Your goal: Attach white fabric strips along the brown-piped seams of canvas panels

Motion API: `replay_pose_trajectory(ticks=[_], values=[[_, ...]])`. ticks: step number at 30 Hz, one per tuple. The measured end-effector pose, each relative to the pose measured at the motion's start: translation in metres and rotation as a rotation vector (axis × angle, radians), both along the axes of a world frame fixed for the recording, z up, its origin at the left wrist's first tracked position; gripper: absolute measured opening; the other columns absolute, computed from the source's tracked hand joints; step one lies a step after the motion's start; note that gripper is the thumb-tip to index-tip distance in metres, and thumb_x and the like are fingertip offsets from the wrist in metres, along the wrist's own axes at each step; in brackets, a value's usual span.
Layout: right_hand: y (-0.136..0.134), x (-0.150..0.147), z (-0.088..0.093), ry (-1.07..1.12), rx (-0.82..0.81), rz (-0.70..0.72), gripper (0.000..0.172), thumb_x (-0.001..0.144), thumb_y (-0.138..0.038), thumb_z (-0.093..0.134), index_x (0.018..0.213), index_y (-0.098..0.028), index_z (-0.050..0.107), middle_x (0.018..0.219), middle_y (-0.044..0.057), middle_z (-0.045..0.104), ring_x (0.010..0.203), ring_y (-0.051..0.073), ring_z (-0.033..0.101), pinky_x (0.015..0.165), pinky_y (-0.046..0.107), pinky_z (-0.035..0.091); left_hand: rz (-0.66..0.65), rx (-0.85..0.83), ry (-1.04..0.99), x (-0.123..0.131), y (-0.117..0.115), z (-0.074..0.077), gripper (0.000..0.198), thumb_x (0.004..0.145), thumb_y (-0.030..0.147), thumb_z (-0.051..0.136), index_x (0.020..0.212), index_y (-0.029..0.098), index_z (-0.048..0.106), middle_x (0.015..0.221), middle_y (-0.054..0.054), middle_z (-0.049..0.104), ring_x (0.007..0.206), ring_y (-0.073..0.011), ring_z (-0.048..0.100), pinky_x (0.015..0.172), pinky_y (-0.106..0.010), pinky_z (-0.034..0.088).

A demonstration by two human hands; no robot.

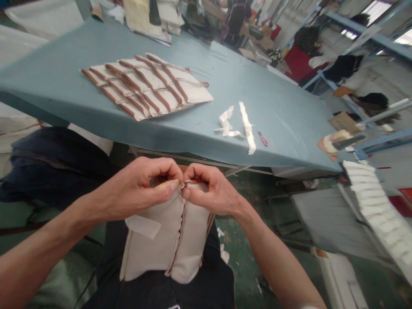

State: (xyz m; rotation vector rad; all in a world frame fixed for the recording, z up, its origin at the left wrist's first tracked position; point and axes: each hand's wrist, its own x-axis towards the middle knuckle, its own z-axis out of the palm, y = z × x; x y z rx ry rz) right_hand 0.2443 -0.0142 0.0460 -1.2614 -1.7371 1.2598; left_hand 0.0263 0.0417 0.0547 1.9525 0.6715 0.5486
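Observation:
On my lap lies a cream sewn fabric piece [154, 249] with a brown-edged seam running down its middle. My left hand [151, 182] pinches the top end of that seam between thumb and forefinger. Right beside it, my right hand [209, 186] pinches the same seam from the other side, and the fingertips of both hands nearly meet. A pale paper or fabric strip [143, 226] lies over the piece below my left hand. What exactly sits between the fingertips is small and partly hidden.
Ahead stands a blue-covered table [128, 133]. It bears a stack of cream pieces with brown edging [148, 88], crumpled white strips [246, 124] and a small pink tool [263, 138]. Cream pieces [373, 201] hang in a row at right. Dark cloth [58, 159] lies at left.

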Motion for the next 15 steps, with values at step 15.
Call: replay_pose_trajectory(ticks=[15], values=[[-0.004,0.001,0.013,-0.222,0.094,0.04,0.022,0.091,-0.036,0.066,0.079,-0.021,0.054,0.068,-0.008,0.045,0.063,0.009,0.038,0.063,0.027,0.028,-0.079,0.137,0.068,-0.009,0.003,-0.001,0.024,0.101,0.032,0.061,0.084,0.019,0.071,0.069,0.005,0.068,0.059,-0.0093,0.057,0.054,-0.018,0.042]])
